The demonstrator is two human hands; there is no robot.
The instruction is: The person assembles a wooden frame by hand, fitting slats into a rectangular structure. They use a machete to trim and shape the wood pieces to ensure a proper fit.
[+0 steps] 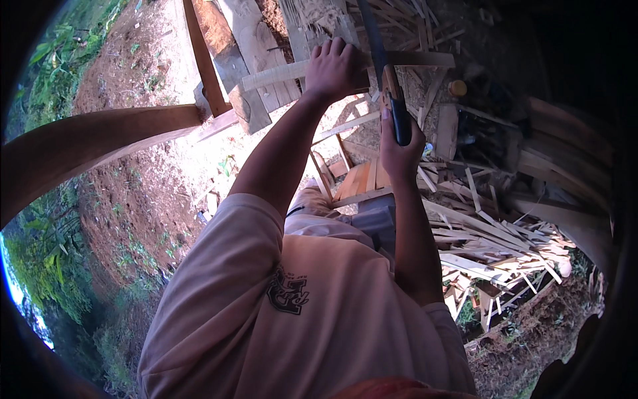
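My left hand [335, 66] presses down on a pale wooden slat [272, 75] that lies across a rough wooden bench. My right hand [399, 149] grips the dark handle of a hand saw [384, 66]; its blade runs upward across the slat just right of my left hand. Both forearms reach up from my light pink shirt at the bottom of the view.
A thick curved wooden beam [86, 143] crosses the left side. Weathered planks [249, 40] lie at the top. A heap of thin offcut strips [492, 233] spreads to the right, with a small yellow-capped container [457, 87] near it. Bare earth and green plants fill the left.
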